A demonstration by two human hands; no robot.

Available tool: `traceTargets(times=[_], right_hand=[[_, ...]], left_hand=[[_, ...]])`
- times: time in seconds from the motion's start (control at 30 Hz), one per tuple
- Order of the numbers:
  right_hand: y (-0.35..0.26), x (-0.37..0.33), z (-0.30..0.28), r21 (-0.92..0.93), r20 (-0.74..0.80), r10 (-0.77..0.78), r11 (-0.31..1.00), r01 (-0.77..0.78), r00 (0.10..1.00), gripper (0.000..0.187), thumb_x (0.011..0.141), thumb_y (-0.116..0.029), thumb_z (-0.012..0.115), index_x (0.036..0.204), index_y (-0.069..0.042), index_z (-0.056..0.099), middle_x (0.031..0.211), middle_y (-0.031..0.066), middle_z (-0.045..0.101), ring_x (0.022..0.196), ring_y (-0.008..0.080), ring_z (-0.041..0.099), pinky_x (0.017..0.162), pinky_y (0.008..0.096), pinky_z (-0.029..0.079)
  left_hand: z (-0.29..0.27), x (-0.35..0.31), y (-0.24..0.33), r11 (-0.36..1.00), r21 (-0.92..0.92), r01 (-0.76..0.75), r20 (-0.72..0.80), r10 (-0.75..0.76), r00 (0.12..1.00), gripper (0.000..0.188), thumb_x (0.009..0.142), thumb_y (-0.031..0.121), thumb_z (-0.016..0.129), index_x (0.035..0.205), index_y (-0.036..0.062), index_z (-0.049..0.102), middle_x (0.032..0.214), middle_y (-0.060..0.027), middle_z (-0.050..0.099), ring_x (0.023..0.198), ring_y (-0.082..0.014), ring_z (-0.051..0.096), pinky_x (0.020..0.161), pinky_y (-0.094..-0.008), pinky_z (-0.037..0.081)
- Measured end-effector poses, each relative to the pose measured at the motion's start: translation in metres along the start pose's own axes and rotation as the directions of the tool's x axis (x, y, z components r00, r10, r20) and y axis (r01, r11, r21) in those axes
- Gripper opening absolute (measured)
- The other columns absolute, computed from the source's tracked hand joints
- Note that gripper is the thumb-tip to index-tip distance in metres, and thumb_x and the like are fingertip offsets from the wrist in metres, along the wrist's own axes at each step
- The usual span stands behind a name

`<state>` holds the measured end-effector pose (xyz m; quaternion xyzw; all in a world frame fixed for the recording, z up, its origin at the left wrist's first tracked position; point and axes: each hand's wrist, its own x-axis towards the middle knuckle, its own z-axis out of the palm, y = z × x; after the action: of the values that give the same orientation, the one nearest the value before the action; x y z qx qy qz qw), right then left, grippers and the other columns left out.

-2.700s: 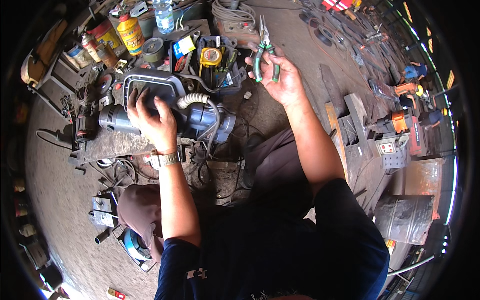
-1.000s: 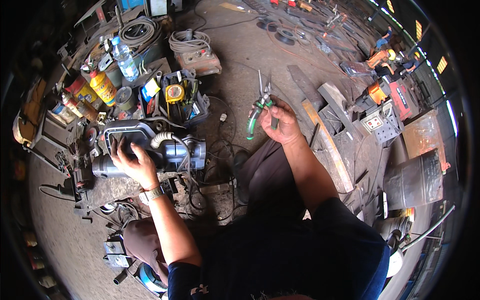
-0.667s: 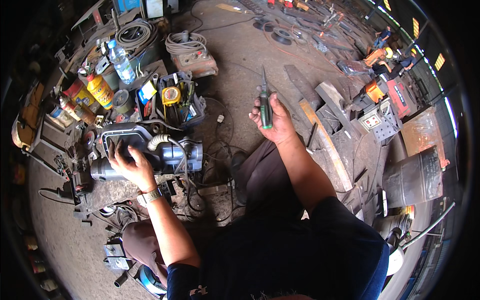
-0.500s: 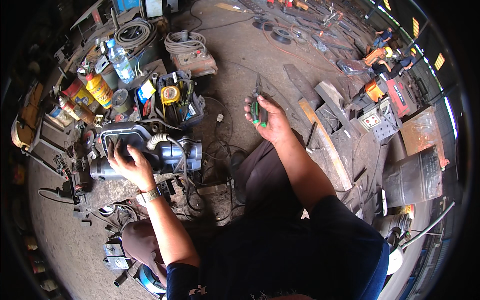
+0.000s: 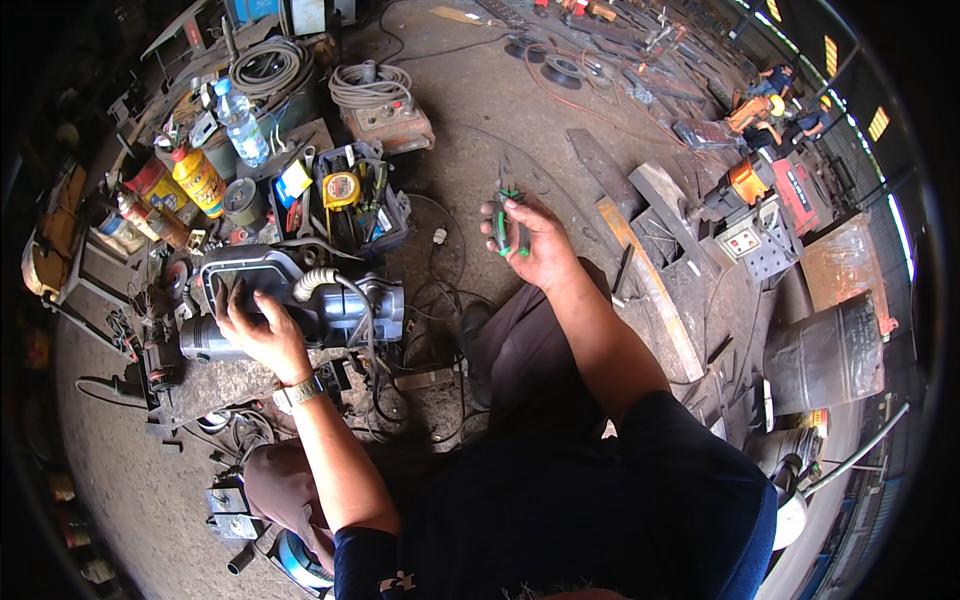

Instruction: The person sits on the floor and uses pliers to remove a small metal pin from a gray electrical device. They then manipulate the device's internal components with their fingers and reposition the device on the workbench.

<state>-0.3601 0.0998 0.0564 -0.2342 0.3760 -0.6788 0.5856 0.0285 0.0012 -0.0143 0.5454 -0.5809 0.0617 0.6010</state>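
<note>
Directions are told as on a clock, from the middle of the view. Toward 1 o'clock, the right hand holds the long-nosed metal pliers with green and black handles. Its fingers are curled around the handles, with the thumb pressing from the other side. The nose points to about 12 o'clock, but it is blurred, so I cannot tell whether its tips meet.

Near 9 o'clock, the left hand rests on the grey-blue cylindrical power tool with a black loop handle; its fingers are slightly spread. A silver metal wristwatch is on this wrist.

At 1 o'clock from the power tool stands a grey plastic toolbox, which contains a yellow tape measure.
</note>
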Motion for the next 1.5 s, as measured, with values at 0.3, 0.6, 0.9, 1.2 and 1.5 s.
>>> traceTargets(times=[0.3, 0.6, 0.9, 1.2, 1.5], right_hand=[[0.003, -0.001, 0.005, -0.075, 0.042, 0.03, 0.997, -0.027, 0.999, 0.029, 0.104, -0.016, 0.065, 0.132, -0.017, 0.059, 0.114, 0.0138, 0.075, 0.094, 0.0297, 0.074, 0.073, 0.0442, 0.058], [0.005, -0.004, 0.009, -0.116, 0.12, 0.073, 0.992, -0.059, 0.99, 0.035, 0.104, -0.018, 0.066, 0.138, -0.013, 0.058, 0.113, 0.0135, 0.074, 0.092, 0.0288, 0.073, 0.072, 0.0428, 0.057], [0.015, 0.001, 0.008, -0.063, 0.111, 0.01, 0.998, -0.002, 0.994, 0.057, 0.101, -0.008, 0.068, 0.153, -0.016, 0.045, 0.111, 0.0087, 0.072, 0.095, 0.0242, 0.072, 0.074, 0.0404, 0.057], [0.012, -0.004, 0.011, -0.093, 0.137, 0.098, 0.992, -0.086, 0.986, 0.05, 0.1, -0.009, 0.066, 0.147, -0.015, 0.049, 0.113, 0.0126, 0.072, 0.095, 0.0268, 0.069, 0.074, 0.0402, 0.054], [0.02, -0.01, 0.012, -0.121, 0.126, 0.167, 0.981, -0.152, 0.978, 0.038, 0.102, -0.012, 0.066, 0.14, -0.008, 0.062, 0.106, 0.0087, 0.072, 0.09, 0.0206, 0.069, 0.07, 0.035, 0.052]], left_hand=[[0.002, 0.0, 0.001, 0.999, -0.04, 0.02, -0.016, -0.021, 1.0, 0.032, 0.1, 0.02, 0.065, 0.125, 0.0013, 0.072, 0.141, -0.0196, 0.062, 0.132, -0.0392, 0.058, 0.112, -0.0535, 0.045], [0.001, 0.001, 0.002, 1.0, -0.018, 0.003, -0.011, -0.003, 1.0, 0.033, 0.101, 0.021, 0.065, 0.125, -0.0003, 0.072, 0.141, -0.0198, 0.061, 0.128, -0.0385, 0.059, 0.11, -0.0522, 0.047], [0.0, 0.0, 0.001, 1.0, 0.001, 0.004, -0.001, -0.004, 1.0, 0.033, 0.102, 0.021, 0.064, 0.126, -0.0001, 0.072, 0.142, -0.0195, 0.061, 0.129, -0.0382, 0.059, 0.11, -0.0521, 0.047], [0.0, -0.002, 0.001, 0.999, -0.023, 0.043, -0.005, -0.043, 0.999, 0.033, 0.102, 0.021, 0.064, 0.126, 0.0007, 0.072, 0.14, -0.019, 0.062, 0.129, -0.0387, 0.058, 0.111, -0.0528, 0.046], [-0.011, -0.006, 0.001, 0.998, -0.038, 0.047, -0.005, -0.048, 0.999, 0.032, 0.101, 0.02, 0.064, 0.126, 0.0005, 0.071, 0.139, -0.0195, 0.062, 0.129, -0.039, 0.058, 0.111, -0.0533, 0.046]])
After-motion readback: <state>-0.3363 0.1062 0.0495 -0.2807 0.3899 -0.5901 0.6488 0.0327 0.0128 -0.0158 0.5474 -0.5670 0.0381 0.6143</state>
